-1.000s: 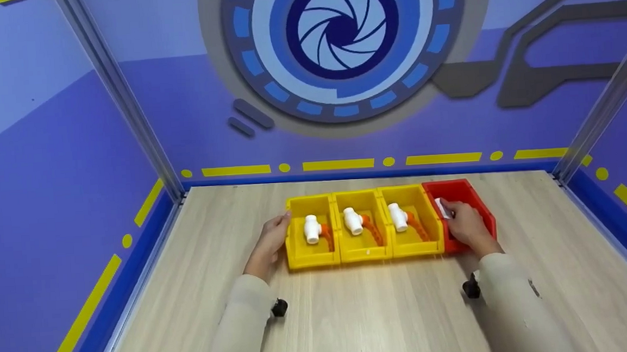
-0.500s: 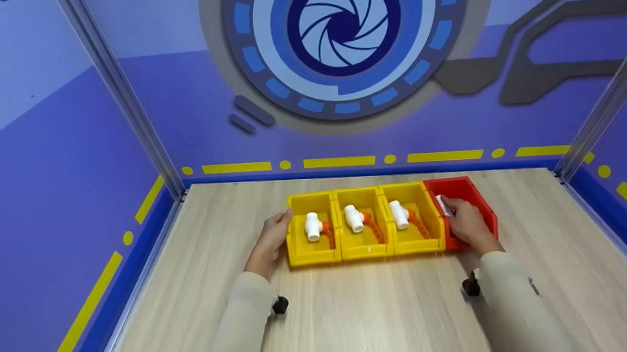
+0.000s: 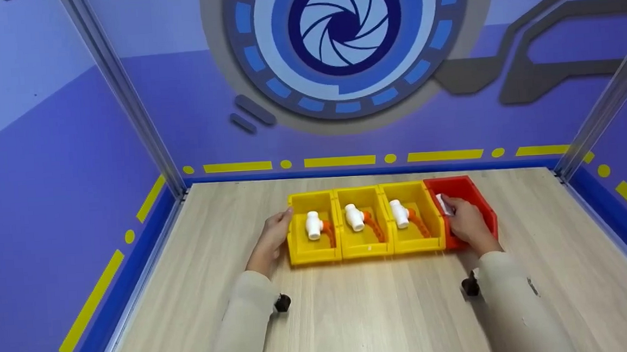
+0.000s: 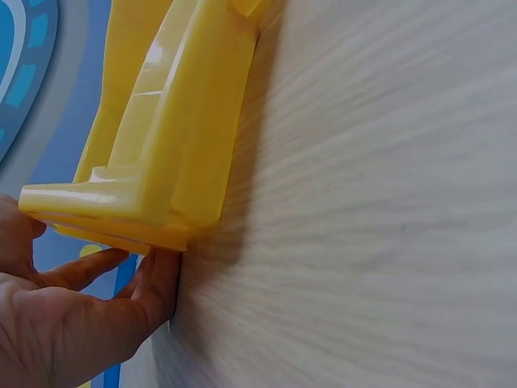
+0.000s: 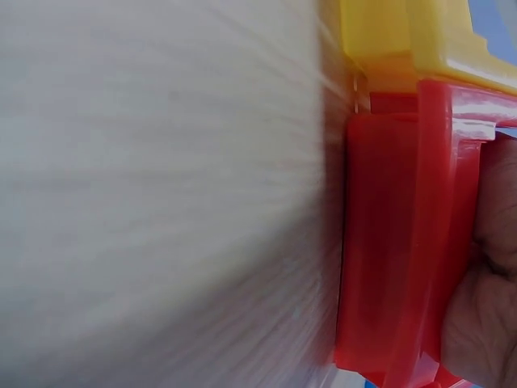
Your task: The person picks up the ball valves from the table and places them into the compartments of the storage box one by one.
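Three yellow bins and a red bin (image 3: pixel 487 209) stand joined in a row in the head view. A white ball valve with an orange handle lies in each of the left yellow bin (image 3: pixel 313 257), middle yellow bin (image 3: pixel 361 250) and right yellow bin (image 3: pixel 415 244). My left hand (image 3: pixel 271 238) presses its fingers against the left bin's outer end wall, thumb near the rim. Reaching into the red bin, my right hand (image 3: pixel 470 223) pinches a white piece (image 3: pixel 442 204), apparently another valve, mostly hidden by the hand. In the right wrist view the red bin's front (image 5: pixel 380 242) hides the fingertips.
The bins stand toward the back of a pale wood tabletop (image 3: pixel 365 314). A blue-purple printed back panel (image 3: pixel 221 94) rises behind it. Metal corner posts (image 3: pixel 123 95) and side panels bound the space left and right.
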The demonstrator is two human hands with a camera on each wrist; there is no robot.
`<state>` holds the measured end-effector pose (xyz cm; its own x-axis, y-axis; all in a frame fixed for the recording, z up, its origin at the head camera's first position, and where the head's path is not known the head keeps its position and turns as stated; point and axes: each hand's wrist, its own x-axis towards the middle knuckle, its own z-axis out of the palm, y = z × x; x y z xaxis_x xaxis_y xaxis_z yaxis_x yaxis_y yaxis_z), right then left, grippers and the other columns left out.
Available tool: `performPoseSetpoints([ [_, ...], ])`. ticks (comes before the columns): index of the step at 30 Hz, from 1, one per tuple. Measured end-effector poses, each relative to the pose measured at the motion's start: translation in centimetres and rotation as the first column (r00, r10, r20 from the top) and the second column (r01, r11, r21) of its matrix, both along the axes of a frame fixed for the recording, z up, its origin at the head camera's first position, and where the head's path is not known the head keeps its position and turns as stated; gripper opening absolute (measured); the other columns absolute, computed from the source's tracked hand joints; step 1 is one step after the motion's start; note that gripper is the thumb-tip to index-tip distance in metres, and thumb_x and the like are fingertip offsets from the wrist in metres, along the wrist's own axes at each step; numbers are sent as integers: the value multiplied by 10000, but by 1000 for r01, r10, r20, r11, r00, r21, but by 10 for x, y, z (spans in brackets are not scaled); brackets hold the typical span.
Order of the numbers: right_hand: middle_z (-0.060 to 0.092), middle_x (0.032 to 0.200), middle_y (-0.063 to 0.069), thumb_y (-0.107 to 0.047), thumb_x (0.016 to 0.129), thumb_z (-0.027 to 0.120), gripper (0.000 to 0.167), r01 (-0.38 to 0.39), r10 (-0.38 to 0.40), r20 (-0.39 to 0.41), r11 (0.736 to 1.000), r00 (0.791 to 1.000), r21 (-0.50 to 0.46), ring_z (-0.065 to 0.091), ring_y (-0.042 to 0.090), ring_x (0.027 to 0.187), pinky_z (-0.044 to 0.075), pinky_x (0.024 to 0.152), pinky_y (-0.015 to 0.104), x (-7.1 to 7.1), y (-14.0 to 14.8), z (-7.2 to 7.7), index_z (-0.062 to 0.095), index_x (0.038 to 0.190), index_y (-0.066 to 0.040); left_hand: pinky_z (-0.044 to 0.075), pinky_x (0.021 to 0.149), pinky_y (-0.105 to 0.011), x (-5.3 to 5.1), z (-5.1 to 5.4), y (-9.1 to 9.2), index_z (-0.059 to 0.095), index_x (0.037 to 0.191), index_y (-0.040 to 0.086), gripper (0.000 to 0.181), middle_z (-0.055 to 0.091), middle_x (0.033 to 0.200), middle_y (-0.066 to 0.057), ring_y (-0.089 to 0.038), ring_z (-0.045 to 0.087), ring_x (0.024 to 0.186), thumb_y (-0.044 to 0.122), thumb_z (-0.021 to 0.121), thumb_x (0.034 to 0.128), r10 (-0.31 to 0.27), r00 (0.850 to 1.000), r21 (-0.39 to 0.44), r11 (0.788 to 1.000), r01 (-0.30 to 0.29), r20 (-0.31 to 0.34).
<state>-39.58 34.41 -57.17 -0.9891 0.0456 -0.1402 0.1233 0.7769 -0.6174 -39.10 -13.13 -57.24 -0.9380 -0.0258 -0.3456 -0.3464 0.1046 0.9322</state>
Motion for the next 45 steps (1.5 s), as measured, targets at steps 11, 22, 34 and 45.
performPoseSetpoints([
  [11, 382, 1686, 283, -66, 1045, 616, 701, -20, 21, -65, 1000, 998, 12, 415, 494, 1523, 403, 1220, 615, -4, 0, -5, 305, 1673, -75, 488, 1185, -419, 3, -1, 0, 428, 1629, 109, 649, 588, 1509, -109, -231, 583, 1334, 524, 449, 1130, -1, 1000, 27, 1000, 2, -27],
  [22, 303, 1738, 234, -166, 1115, 552, 619, 64, -69, -113, 997, 991, -50, 229, 481, 1629, 309, 1260, 635, 3, 8, -3, 304, 1681, -122, 458, 1228, -446, 4, 0, 16, 455, 1608, 81, 650, 581, 1530, -122, -251, 566, 1383, 522, 453, 1129, 49, 999, 60, 997, -48, -22],
  [34, 412, 1705, 189, -438, 1118, 520, 710, 114, -142, -161, 979, 977, -170, 313, 465, 1603, 286, 1272, 684, 9, 9, -5, 187, 1721, -265, 393, 1284, -484, 11, -4, 19, 404, 1634, 57, 686, 495, 1638, -148, -306, 487, 1522, 514, 472, 1127, 131, 991, 78, 989, -129, -23],
  [45, 460, 1678, 174, -488, 1096, 548, 708, 67, -101, -227, 986, 969, -155, 308, 482, 1601, 284, 1249, 725, 33, 14, 0, 271, 1707, -262, 440, 1244, -485, 18, -4, 28, 460, 1591, 26, 628, 520, 1602, -192, -331, 531, 1472, 446, 515, 1127, 147, 985, -55, 987, -152, -88],
])
